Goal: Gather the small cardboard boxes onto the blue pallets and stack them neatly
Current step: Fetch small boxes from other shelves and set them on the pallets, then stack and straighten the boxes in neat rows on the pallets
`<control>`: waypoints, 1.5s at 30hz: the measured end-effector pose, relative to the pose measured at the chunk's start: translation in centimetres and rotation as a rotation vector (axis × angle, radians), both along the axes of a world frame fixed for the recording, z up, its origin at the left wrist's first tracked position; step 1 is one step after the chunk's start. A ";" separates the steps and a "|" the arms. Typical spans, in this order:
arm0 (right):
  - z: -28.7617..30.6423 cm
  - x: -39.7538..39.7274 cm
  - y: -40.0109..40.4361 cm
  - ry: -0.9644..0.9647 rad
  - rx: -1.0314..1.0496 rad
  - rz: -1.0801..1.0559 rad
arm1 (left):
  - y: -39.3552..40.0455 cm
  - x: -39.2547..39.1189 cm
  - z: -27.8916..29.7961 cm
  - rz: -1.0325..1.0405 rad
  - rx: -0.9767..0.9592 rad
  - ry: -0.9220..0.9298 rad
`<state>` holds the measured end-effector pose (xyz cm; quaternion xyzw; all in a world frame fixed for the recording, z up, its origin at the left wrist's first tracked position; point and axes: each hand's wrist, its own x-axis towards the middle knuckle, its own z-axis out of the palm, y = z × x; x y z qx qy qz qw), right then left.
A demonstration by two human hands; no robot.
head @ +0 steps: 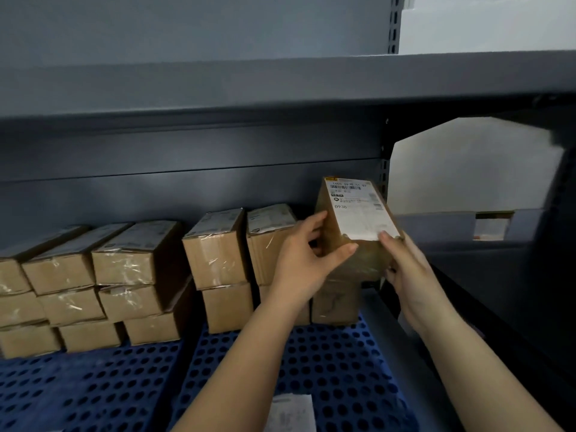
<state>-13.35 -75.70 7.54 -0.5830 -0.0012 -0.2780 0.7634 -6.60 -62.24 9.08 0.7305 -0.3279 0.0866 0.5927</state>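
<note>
White paper [291, 413] on right blue pallet [327, 363], cut off at frame bottom, text unreadable. Left hand [307, 260] and right hand [408, 269] both grip labelled box [358, 226] above rightmost stack [335, 302], partly hidden. Stacked boxes [124, 282] line pallet rear.

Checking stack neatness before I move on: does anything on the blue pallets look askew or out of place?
A loose paper sheet lies on the blue pallet in front. The left stack's boxes sit staggered.
</note>
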 end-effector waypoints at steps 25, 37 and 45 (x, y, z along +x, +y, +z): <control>-2.7 6.8 -1.9 0.062 -0.407 -0.254 | 1.0 0.6 -2.3 0.418 0.230 -0.302; -1.6 2.2 6.3 -0.248 -0.772 -0.337 | 12.9 -0.9 -3.2 0.658 0.318 -0.373; -2.3 1.4 17.1 -0.093 -0.997 -0.114 | 24.8 -2.1 -4.2 0.751 0.509 -0.312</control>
